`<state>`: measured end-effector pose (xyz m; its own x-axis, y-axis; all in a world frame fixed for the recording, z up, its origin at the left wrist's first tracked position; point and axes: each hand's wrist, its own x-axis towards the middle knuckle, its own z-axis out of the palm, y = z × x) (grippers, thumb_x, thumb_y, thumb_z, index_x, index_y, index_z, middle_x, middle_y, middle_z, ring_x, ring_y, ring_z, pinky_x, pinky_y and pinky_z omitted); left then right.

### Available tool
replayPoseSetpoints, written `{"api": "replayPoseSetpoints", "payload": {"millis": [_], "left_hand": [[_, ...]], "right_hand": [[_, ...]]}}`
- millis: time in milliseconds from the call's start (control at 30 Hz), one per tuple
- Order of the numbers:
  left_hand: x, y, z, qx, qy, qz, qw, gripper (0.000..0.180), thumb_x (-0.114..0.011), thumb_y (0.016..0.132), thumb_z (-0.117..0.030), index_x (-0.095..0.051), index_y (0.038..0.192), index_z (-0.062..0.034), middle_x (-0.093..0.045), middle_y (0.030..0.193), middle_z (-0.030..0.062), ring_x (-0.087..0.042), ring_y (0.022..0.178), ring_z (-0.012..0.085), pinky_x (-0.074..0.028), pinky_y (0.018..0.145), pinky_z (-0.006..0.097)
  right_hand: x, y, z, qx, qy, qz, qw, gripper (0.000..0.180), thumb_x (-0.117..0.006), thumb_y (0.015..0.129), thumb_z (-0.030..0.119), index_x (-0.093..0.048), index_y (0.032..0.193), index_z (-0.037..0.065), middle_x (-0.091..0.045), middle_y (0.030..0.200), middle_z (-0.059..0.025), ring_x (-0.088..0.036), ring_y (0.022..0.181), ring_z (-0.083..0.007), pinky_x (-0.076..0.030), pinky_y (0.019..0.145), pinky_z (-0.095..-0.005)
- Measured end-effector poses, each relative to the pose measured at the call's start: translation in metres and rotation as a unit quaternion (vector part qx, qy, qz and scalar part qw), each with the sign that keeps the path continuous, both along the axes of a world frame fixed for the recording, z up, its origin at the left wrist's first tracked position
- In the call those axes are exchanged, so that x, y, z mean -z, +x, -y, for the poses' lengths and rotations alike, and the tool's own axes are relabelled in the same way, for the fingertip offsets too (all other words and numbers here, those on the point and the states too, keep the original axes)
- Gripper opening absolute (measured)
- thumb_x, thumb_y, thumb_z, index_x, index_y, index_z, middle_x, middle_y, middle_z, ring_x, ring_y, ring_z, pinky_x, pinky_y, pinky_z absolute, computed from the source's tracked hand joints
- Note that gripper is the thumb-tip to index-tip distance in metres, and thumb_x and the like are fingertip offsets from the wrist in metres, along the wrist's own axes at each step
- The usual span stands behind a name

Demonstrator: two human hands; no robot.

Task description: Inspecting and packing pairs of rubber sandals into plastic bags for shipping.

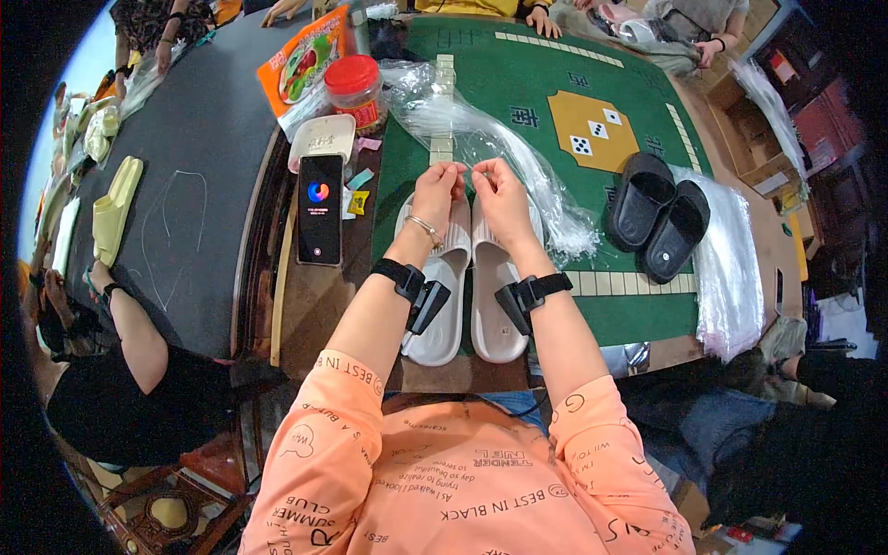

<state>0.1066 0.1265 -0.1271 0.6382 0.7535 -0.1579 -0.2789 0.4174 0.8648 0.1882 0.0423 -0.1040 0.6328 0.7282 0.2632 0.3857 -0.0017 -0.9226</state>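
Observation:
A pair of light grey slide sandals lies side by side in front of me, the left slide (433, 344) and the right slide (495, 335) with heels toward me. Over their far straps, my left hand (437, 205) and my right hand (504, 205) are close together, each closed in a pinch. What the fingertips hold is too small or see-through to make out. Just beyond them, crumpled clear plastic bags (518, 166) spread across the green mat. My hands partly cover the straps.
Black slides (640, 201) and stacked clear bags (728, 277) lie at right. At left are a phone (320, 208), a red-lidded jar (353, 91) and an orange packet (303, 69). A co-worker's hand (98, 277) touches a yellow slide (117, 211) on the dark table.

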Motion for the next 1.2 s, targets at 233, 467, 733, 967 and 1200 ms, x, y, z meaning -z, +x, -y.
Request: {"api": "replayPoseSetpoints", "payload": {"millis": [233, 467, 733, 967, 1200], "left_hand": [[0.0022, -0.0006, 0.0031, -0.029, 0.026, -0.004, 0.999, 0.013, -0.054, 0.087, -0.012, -0.059, 0.091, -0.0008, -0.059, 0.075, 0.0016, -0.053, 0.062, 0.0087, -0.044, 0.058, 0.022], [0.0014, -0.0001, 0.0049, -0.028, 0.023, -0.007, 0.999, 0.012, -0.056, 0.086, -0.011, -0.060, 0.092, -0.0013, -0.060, 0.077, 0.0022, -0.053, 0.062, 0.0083, -0.045, 0.058, 0.020], [0.0005, -0.0022, 0.0058, -0.034, 0.033, -0.007, 0.999, 0.013, -0.057, 0.085, -0.011, -0.060, 0.093, -0.0016, -0.060, 0.075, 0.0011, -0.052, 0.061, 0.0070, -0.043, 0.057, 0.019], [-0.0024, -0.0002, 0.0096, -0.025, 0.054, -0.012, 0.998, 0.013, -0.058, 0.084, -0.010, -0.062, 0.093, -0.0024, -0.059, 0.073, -0.0003, -0.050, 0.060, 0.0062, -0.042, 0.055, 0.019], [-0.0035, -0.0019, 0.0094, -0.029, 0.056, -0.027, 0.998, 0.014, -0.057, 0.085, -0.011, -0.060, 0.096, -0.0029, -0.060, 0.076, -0.0006, -0.048, 0.061, 0.0062, -0.040, 0.056, 0.019]], "right_hand": [[0.0024, -0.0031, -0.0007, -0.003, 0.038, -0.018, 0.999, 0.011, -0.057, 0.082, 0.013, -0.055, 0.085, 0.002, -0.058, 0.064, -0.0078, -0.052, 0.054, -0.0127, -0.041, 0.053, -0.0265], [0.0042, -0.0008, 0.0001, 0.015, 0.005, -0.006, 1.000, 0.011, -0.057, 0.081, 0.013, -0.056, 0.083, 0.002, -0.061, 0.065, -0.0088, -0.054, 0.054, -0.0133, -0.042, 0.052, -0.0267], [0.0038, -0.0020, -0.0006, 0.019, 0.012, -0.005, 1.000, 0.011, -0.056, 0.081, 0.012, -0.057, 0.083, 0.001, -0.063, 0.068, -0.0105, -0.058, 0.057, -0.0160, -0.044, 0.054, -0.0281], [0.0020, -0.0004, 0.0010, 0.021, 0.007, -0.001, 1.000, 0.012, -0.057, 0.081, 0.012, -0.057, 0.083, 0.001, -0.063, 0.070, -0.0114, -0.060, 0.059, -0.0177, -0.045, 0.056, -0.0291], [-0.0028, -0.0026, 0.0023, 0.036, -0.016, 0.006, 0.999, 0.011, -0.057, 0.080, 0.012, -0.057, 0.083, 0.001, -0.064, 0.072, -0.0125, -0.062, 0.064, -0.0194, -0.047, 0.059, -0.0296]]}}
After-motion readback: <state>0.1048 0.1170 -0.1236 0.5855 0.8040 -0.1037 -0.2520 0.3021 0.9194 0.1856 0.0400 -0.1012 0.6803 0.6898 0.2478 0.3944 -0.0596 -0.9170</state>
